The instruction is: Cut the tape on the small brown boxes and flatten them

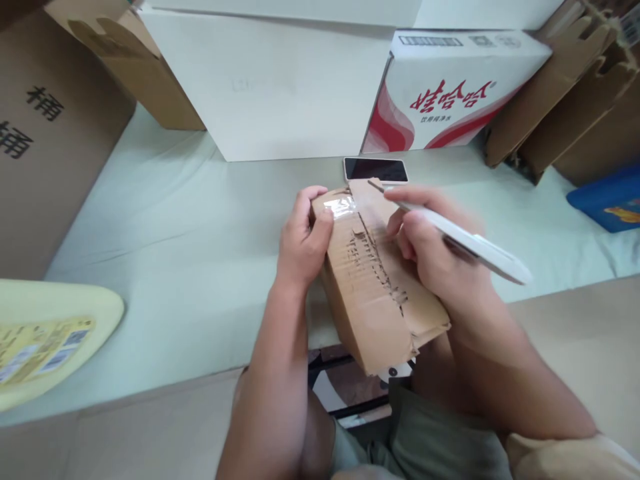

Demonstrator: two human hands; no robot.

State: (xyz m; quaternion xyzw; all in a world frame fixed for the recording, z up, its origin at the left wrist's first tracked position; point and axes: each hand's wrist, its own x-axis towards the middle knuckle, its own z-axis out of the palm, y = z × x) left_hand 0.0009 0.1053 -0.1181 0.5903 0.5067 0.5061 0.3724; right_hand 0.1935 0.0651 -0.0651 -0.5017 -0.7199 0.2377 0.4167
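Gripped brown cardboard box (350, 287) at its far left corner with left hand (305, 233), thumb pressed on top beside clear tape (340, 207). Closed right hand (435, 247) round white cutter-like tool (475, 243), with thin dark tip (376, 186) over the box's far end; could not tell whether touching. Noted box mid-scene, with near end out past the edge of green cloth (225, 260), and with ragged slit (375, 253) running far to near along the top. Judged best to move left thumb well clear of the tip, rest box on firm support, and use short, shallow strokes. Seemed wise also to aim away from phone (377, 170), just beyond.
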